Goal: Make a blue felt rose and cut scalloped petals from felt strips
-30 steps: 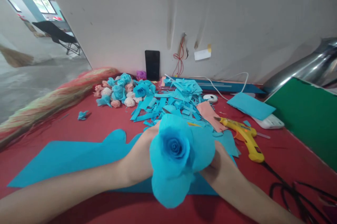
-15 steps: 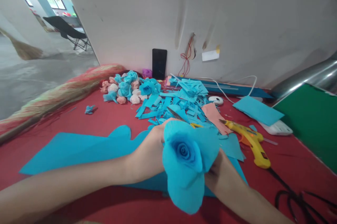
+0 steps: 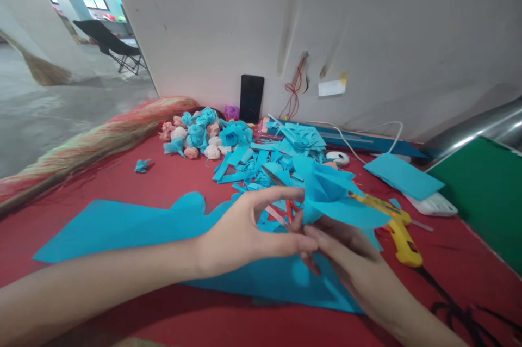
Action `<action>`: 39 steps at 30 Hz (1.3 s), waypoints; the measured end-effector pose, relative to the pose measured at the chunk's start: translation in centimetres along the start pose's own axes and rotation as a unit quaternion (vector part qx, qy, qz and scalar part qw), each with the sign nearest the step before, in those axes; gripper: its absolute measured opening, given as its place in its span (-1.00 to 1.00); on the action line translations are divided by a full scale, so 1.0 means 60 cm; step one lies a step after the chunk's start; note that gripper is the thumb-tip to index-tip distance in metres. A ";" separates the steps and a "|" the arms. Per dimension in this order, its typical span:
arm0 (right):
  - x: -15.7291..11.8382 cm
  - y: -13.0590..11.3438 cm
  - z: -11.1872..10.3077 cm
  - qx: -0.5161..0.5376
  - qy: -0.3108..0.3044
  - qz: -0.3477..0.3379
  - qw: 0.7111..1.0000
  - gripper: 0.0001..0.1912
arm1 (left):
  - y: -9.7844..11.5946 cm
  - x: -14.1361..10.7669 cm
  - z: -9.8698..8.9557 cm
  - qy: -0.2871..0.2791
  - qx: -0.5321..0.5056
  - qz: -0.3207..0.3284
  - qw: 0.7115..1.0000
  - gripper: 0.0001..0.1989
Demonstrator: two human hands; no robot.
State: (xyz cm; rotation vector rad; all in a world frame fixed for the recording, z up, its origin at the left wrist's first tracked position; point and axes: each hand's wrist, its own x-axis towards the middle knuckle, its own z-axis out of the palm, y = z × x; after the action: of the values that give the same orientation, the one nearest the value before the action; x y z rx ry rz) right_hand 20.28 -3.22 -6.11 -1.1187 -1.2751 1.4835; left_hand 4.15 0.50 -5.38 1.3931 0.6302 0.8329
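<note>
A blue paper flower (image 3: 330,194) is tilted over to the right, its petals spread and its inner coil turned out of sight. My right hand (image 3: 354,254) grips it at the base from below, fingers closed. From the left, my left hand (image 3: 248,227) curves around the flower, index finger at a petal's edge and thumb by the base, touching my right thumb. Beneath both hands lies a large blue paper sheet (image 3: 134,227) with a scalloped edge. Behind the flower, scissors (image 3: 289,208) with red on the handle are partly hidden.
Blue paper scraps (image 3: 261,162) are heaped behind the hands. Finished paper flowers (image 3: 196,135) cluster at the back left. A yellow glue gun (image 3: 402,235) lies on the right, near a blue paper stack (image 3: 403,175). A black phone (image 3: 252,98) leans on the wall.
The flower has tipped from facing me to lying sideways, and moved up and right. My left hand has shifted right, its thumb now visible at the base. The view has turned slightly.
</note>
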 end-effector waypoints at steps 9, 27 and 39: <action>-0.005 -0.009 -0.002 0.113 -0.057 0.033 0.991 -0.80 | 0.004 0.013 -0.003 0.053 -0.068 -0.008 0.996 -0.95; -0.010 0.007 0.002 -0.007 -0.103 0.052 0.993 -0.64 | 0.011 -0.003 0.007 -0.075 0.083 0.059 0.992 -0.80; -0.012 0.017 0.006 -0.095 -0.020 0.001 0.995 -0.74 | 0.001 -0.002 0.006 -0.077 0.105 0.050 0.990 -0.77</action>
State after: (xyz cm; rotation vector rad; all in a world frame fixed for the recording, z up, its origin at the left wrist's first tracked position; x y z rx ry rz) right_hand 20.01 -4.12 -7.03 -1.2169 -1.4686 1.4150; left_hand 4.35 0.20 -5.28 1.6751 0.5445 0.7453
